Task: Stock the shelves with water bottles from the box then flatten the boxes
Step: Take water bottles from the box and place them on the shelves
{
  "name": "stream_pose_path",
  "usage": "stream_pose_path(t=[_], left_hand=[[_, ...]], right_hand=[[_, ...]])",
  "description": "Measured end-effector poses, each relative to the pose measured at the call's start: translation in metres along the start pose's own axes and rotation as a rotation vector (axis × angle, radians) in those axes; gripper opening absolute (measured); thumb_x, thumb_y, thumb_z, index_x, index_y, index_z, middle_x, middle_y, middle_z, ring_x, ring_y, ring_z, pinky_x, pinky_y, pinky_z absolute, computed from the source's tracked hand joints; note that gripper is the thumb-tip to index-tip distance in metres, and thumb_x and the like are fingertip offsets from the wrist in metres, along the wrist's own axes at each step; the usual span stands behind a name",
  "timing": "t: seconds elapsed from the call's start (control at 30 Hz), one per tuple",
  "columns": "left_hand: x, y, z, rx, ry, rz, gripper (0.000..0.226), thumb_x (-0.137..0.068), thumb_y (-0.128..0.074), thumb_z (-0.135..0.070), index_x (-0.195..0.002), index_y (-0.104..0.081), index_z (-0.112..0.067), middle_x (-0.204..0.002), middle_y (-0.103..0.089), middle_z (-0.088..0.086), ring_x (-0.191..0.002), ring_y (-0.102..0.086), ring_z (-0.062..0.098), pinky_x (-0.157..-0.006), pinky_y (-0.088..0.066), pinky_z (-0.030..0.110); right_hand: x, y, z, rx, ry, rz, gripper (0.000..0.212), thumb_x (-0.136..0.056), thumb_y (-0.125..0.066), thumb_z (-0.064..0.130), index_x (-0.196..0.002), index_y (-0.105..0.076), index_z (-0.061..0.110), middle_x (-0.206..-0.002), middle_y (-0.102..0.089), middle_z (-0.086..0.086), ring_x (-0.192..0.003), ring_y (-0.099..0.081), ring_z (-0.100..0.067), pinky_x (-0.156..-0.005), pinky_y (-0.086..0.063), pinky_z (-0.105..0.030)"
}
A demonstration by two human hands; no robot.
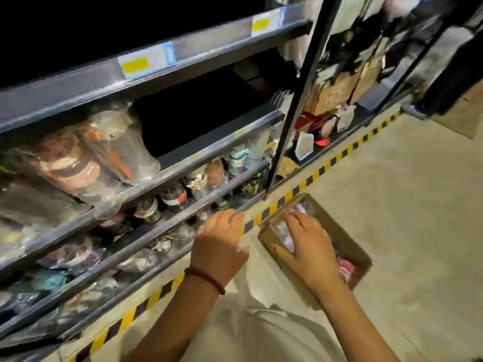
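Brown cardboard forms the open box [347, 236] that sits on the pale floor [405, 192] at the right, just beside the yellow-and-black striped tape [324, 167] along the foot of the shelving, a placement that probably keeps each reach from box to shelf short. The right hand [308, 246] is down inside the box with its fingers spread and bent over a clear plastic bottle [283, 231]; whether they have fully closed on it cannot be told, though the pose reads as taking hold to lift one out. The left hand [219, 241] is out toward the front rail of the low shelf [183, 218], fingers loosely extended and holding nothing, with the fingertips at or just short of the rail, perhaps steadying the person or waiting to receive a bottle. A dark red bead bracelet [206, 279] circles that wrist. The bottles in the box show as blurred, shiny transparent shapes with a pink and red patch, maybe a label, at the near right end; their count cannot be read. The shelves at the left already carry glossy wrapped packs and small jars, while one dark stretch of the middle shelf [198, 118] looks bare. Stocking seems to be under way, and the box is not yet ready for flattening.
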State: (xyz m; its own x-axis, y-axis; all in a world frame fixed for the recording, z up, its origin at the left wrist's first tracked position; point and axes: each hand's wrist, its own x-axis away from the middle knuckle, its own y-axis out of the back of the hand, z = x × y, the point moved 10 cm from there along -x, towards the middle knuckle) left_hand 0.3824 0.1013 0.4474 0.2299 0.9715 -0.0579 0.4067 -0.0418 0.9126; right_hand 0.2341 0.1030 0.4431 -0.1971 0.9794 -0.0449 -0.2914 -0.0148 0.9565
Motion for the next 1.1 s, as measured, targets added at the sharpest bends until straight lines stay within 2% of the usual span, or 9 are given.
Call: stream_pose_path(t=[0.07,0.23,0.33,0.47,0.6,0.7,0.83,0.9,1.1], left_hand=[[0.001,-0.022,-0.039,-0.020,-0.105,0.048,0.067,-0.049,-0.067,-0.035,-0.113,-0.056,-0.016,-0.108,-0.066,0.008,-0.093,-0.064,0.028,-0.074,-0.055,0.037],[-0.001,-0.077,-0.112,-0.116,-0.257,0.206,0.072,-0.044,-0.078,-0.041,-0.111,-0.066,-0.016,-0.107,-0.068,0.006,-0.093,-0.067,0.026,-0.071,-0.056,0.035],[-0.007,-0.098,-0.143,-0.090,-0.265,0.242,0.076,-0.043,-0.088,-0.037,-0.113,-0.065,-0.016,-0.107,-0.068,0.003,-0.094,-0.067,0.024,-0.073,-0.057,0.037],[-0.014,-0.128,-0.173,-0.059,-0.236,0.284,0.073,-0.052,-0.089,-0.032,-0.117,-0.063,-0.013,-0.111,-0.066,0.006,-0.101,-0.065,0.029,-0.082,-0.055,0.042],[-0.015,-0.148,-0.208,-0.095,-0.259,0.354,0.068,-0.064,-0.081,-0.042,-0.124,-0.059,-0.019,-0.118,-0.063,0.000,-0.109,-0.061,0.023,-0.089,-0.051,0.036],[-0.019,-0.160,-0.221,-0.075,-0.313,0.401,0.062,-0.074,-0.072,-0.043,-0.128,-0.051,-0.023,-0.121,-0.059,-0.003,-0.107,-0.058,0.019,-0.090,-0.048,0.032],[-0.029,-0.177,-0.226,-0.093,-0.338,0.480,0.066,-0.084,-0.063,-0.043,-0.141,-0.036,-0.024,-0.143,-0.041,-0.004,-0.129,-0.041,0.016,-0.104,-0.038,0.030],[-0.038,-0.185,-0.225,-0.099,-0.347,0.515,0.065,-0.085,-0.061,-0.043,-0.141,-0.034,-0.025,-0.144,-0.039,-0.005,-0.130,-0.039,0.015,-0.105,-0.036,0.028],[-0.095,-0.218,-0.205,-0.120,-0.302,0.635,0.069,-0.086,-0.060,-0.045,-0.144,-0.030,-0.024,-0.146,-0.037,-0.005,-0.133,-0.035,0.015,-0.106,-0.033,0.029]], right_hand=[[0.025,0.009,-0.037,-0.002,-0.086,-0.027,0.044,-0.070,-0.061,0.040,-0.102,-0.063,0.011,-0.102,-0.064,-0.011,-0.087,-0.062,-0.035,-0.065,-0.055,-0.042],[0.082,0.017,-0.111,0.011,-0.254,-0.059,0.046,-0.061,-0.073,0.039,-0.100,-0.067,0.014,-0.098,-0.067,-0.006,-0.084,-0.066,-0.030,-0.064,-0.053,-0.034],[0.112,0.015,-0.148,-0.020,-0.323,-0.039,0.049,-0.063,-0.069,0.040,-0.105,-0.066,0.014,-0.100,-0.066,-0.008,-0.085,-0.064,-0.031,-0.065,-0.055,-0.039],[0.154,0.024,-0.195,-0.011,-0.449,-0.048,0.056,-0.062,-0.081,0.034,-0.110,-0.061,0.015,-0.110,-0.064,-0.008,-0.092,-0.062,-0.032,-0.069,-0.054,-0.038],[0.180,0.024,-0.219,-0.056,-0.542,-0.059,0.045,-0.066,-0.077,0.033,-0.105,-0.062,0.014,-0.104,-0.065,-0.009,-0.086,-0.062,-0.032,-0.063,-0.052,-0.035],[0.185,0.019,-0.226,-0.108,-0.560,-0.065,0.037,-0.068,-0.073,0.025,-0.102,-0.064,0.013,-0.100,-0.065,-0.009,-0.082,-0.061,-0.031,-0.059,-0.049,-0.034],[0.180,0.013,-0.242,-0.147,-0.641,-0.046,0.039,-0.059,-0.079,0.020,-0.096,-0.067,0.015,-0.091,-0.065,-0.006,-0.076,-0.062,-0.027,-0.057,-0.051,-0.033],[0.174,0.008,-0.247,-0.147,-0.685,-0.018,0.045,-0.051,-0.085,0.020,-0.092,-0.069,0.014,-0.087,-0.068,-0.006,-0.074,-0.066,-0.026,-0.056,-0.052,-0.032],[0.142,-0.028,-0.266,-0.148,-0.759,0.082,0.056,-0.053,-0.088,0.031,-0.101,-0.068,0.013,-0.099,-0.068,-0.009,-0.083,-0.066,-0.028,-0.061,-0.054,-0.034]])
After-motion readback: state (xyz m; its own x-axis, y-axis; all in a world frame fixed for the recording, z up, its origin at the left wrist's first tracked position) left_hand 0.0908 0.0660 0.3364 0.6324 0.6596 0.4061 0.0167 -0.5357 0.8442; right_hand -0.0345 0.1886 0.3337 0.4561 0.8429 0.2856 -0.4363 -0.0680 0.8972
